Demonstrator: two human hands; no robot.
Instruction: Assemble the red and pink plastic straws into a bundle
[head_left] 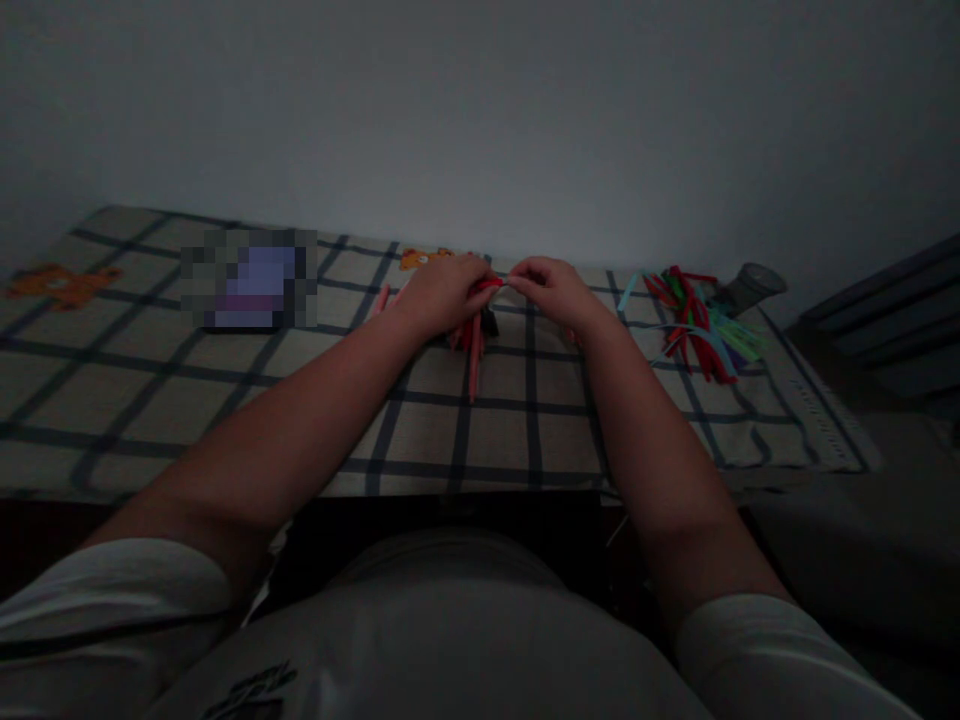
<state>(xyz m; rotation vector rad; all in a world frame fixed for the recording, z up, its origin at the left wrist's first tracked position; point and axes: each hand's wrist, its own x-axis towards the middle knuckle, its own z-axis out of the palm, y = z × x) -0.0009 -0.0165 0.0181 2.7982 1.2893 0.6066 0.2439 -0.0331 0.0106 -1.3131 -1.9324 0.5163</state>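
Over the middle of the table, my left hand (444,292) is closed in a pinch on a small red strip (490,284). My right hand (553,288) faces it, thumb and fingers pinched together at the strip's end around a tiny pale bit too small to name. Beneath my left hand lies a bunch of pink and red sticks or rolled strips (474,372), partly hidden by it. A small black object (490,322) sits beside the bunch. Another pink stick (381,299) shows left of my left wrist.
A checked cloth (337,420) with printed bears covers the table against a grey wall. At the left rests a blurred-out device with a bluish screen (259,280). On the right lie several red, green and blue strips (694,330) by a clear cup (756,283).
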